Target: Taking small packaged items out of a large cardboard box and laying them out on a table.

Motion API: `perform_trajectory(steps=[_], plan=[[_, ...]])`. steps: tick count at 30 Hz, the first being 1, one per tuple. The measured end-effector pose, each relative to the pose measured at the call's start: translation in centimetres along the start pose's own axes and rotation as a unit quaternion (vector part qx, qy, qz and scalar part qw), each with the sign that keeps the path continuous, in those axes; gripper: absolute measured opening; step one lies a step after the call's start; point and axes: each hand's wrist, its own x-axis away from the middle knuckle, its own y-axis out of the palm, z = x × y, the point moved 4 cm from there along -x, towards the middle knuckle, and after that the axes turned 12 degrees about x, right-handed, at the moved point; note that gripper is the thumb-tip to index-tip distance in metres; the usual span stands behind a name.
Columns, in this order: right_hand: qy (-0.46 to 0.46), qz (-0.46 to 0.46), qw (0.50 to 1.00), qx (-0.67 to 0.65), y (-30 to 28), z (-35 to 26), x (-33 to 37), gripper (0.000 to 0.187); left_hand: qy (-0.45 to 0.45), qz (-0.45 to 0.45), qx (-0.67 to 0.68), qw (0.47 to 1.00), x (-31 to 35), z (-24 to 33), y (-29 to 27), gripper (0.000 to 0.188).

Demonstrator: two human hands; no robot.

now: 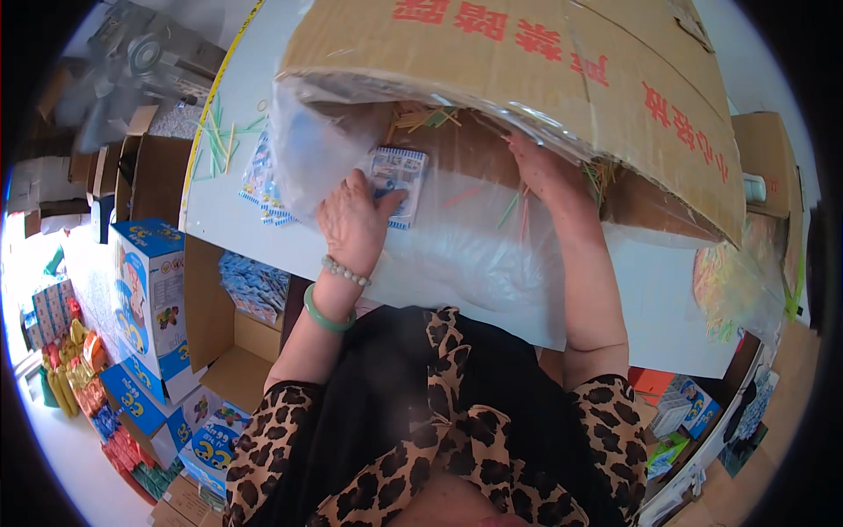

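My left hand [351, 220] is closed at the lower left side of a small flat blue-and-white packet [411, 167], its thumb lying across the front. A bead bracelet and a green bangle circle that wrist. My right hand [549, 176] reaches into the mouth of a large cardboard box [492, 53] lying on its side; its fingertips are partly hidden under the box edge. Thin coloured sticks [430, 120] lie inside the box, and a few pink and green ones show beside my right hand. Clear plastic film [465, 263] lines the box mouth and spreads toward me.
More printed packets [266, 189] lie on the white table [303, 250] at left, with loose green and yellow sticks [224, 145] behind them. An open carton [237, 351] of packets stands below left, beside blue printed boxes [149, 299]. A bag of coloured sticks [729, 285] sits at right.
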Motion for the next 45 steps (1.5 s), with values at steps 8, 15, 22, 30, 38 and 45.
perform_trajectory(steps=[8, 15, 22, 30, 38, 45], plan=[[-0.059, 0.059, 0.976, -0.199, 3.7, 3.0, -0.6, 0.019, -0.109, 0.039, 0.209, 0.971, 0.2, -2.3, 0.5, 0.031], [-0.125, 0.166, 0.909, -0.362, 4.3, 0.5, -0.3, 0.005, -0.015, 0.001, 0.205, 0.979, -0.1, -2.6, -0.2, 0.02], [-0.072, 0.096, 0.886, -0.449, 4.2, 0.6, 0.0, 0.004, 0.199, 0.122, 0.08, 0.969, 1.7, -0.2, -2.2, 0.01], [-0.02, -0.024, 0.862, -0.507, -1.0, -2.9, 3.4, 0.017, -0.033, -0.03, 0.632, 0.774, 1.3, 1.2, 0.1, 0.007], [-0.072, -0.072, 0.938, -0.33, -1.9, -6.7, 5.7, 0.011, -0.127, -0.194, 0.691, 0.685, -0.5, 4.6, 2.6, 0.01], [-0.085, -0.162, 0.9, -0.396, -2.7, -6.9, 6.2, 0.012, -0.133, -0.216, 0.583, 0.772, -1.2, 3.4, 2.4, 0.016]])
